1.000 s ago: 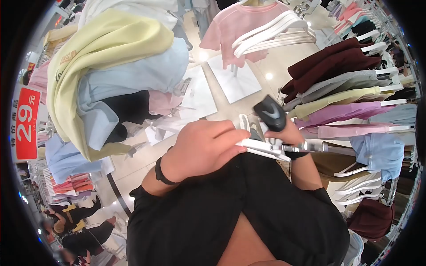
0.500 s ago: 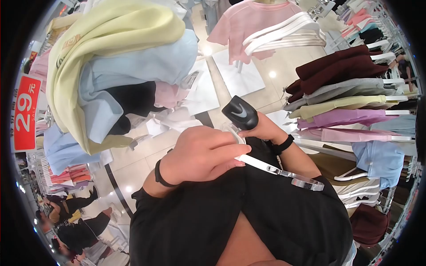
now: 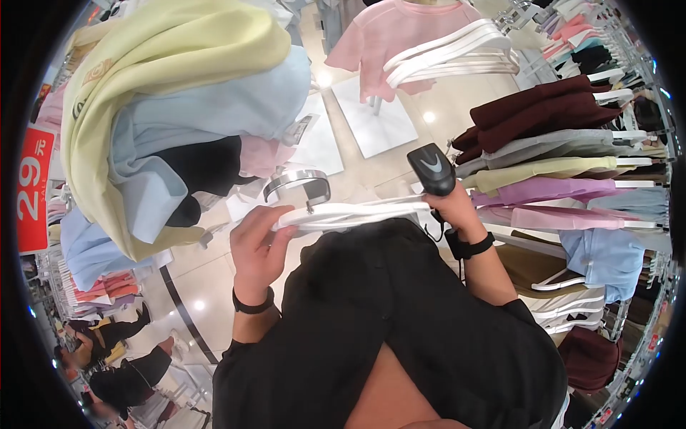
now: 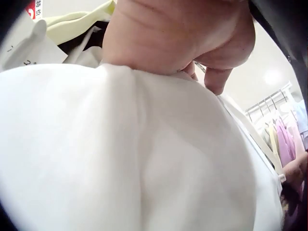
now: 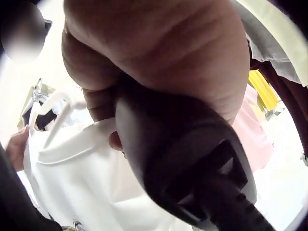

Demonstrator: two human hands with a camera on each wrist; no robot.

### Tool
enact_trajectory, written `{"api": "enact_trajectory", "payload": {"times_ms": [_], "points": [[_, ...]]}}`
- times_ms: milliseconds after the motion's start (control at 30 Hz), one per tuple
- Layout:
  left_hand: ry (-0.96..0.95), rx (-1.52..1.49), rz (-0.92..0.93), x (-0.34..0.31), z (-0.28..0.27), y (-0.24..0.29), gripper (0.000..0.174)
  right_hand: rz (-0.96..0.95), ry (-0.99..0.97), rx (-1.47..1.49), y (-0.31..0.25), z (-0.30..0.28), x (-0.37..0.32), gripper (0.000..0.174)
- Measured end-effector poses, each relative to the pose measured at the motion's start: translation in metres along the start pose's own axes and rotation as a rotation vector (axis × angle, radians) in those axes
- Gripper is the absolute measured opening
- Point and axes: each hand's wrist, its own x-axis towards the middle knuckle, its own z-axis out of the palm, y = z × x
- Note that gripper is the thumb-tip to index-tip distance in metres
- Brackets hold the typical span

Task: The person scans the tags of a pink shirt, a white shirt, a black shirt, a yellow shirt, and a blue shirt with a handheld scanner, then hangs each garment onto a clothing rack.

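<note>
My left hand point(image 3: 259, 243) grips one end of a white clothes hanger point(image 3: 357, 211) held crosswise in front of my black shirt. A curved chrome hook point(image 3: 294, 175) stands up near those fingers. A white garment point(image 4: 96, 149) hangs from the hanger and fills most of the left wrist view, below the left hand point(image 4: 183, 33). My right hand point(image 3: 457, 209) holds a black barcode scanner point(image 3: 432, 170) at the hanger's other end. In the right wrist view, the scanner point(image 5: 163, 139) covers part of the white garment point(image 5: 91, 168), and a fingertip shows beside it.
A heap of clothes with a yellow garment point(image 3: 179, 43) on top stands at left, beside a red price sign point(image 3: 34, 189). Tops hang on a rack at right, including a purple one point(image 3: 550, 187). Bare white hangers point(image 3: 457, 53) and a pink T-shirt point(image 3: 364, 43) are ahead.
My left hand has moved left and my right hand, still with the scanner, has moved right. The hanger has swung round, its chrome hook going from the right side to the left.
</note>
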Motion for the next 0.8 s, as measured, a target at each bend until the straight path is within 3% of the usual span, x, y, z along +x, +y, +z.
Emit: {"api": "enact_trajectory", "payload": {"times_ms": [200, 400, 567, 667, 700, 800], "points": [[0.015, 0.088, 0.101, -0.002, 0.013, -0.010, 0.022, 0.068, 0.058, 0.050, -0.016, -0.009, -0.001, 0.018], [-0.014, 0.102, 0.176, 0.000, 0.035, -0.003, 0.026, 0.059, 0.016, 0.125, -0.051, 0.016, -0.018, 0.027], [0.079, 0.030, 0.093, 0.002, 0.029, -0.004, 0.024, -0.123, -0.022, 0.260, -0.055, -0.001, -0.031, 0.031], [0.103, 0.001, 0.078, 0.004, 0.022, -0.005, 0.023, -0.320, 0.056, 0.057, -0.031, -0.027, -0.035, 0.053], [0.102, -0.012, 0.053, 0.004, 0.020, -0.002, 0.023, -0.295, -0.038, 0.045, -0.041, -0.035, -0.040, 0.064], [0.103, -0.048, 0.030, 0.006, 0.017, 0.000, 0.023, -0.370, -0.124, 0.118, -0.062, -0.031, -0.040, 0.064]]}}
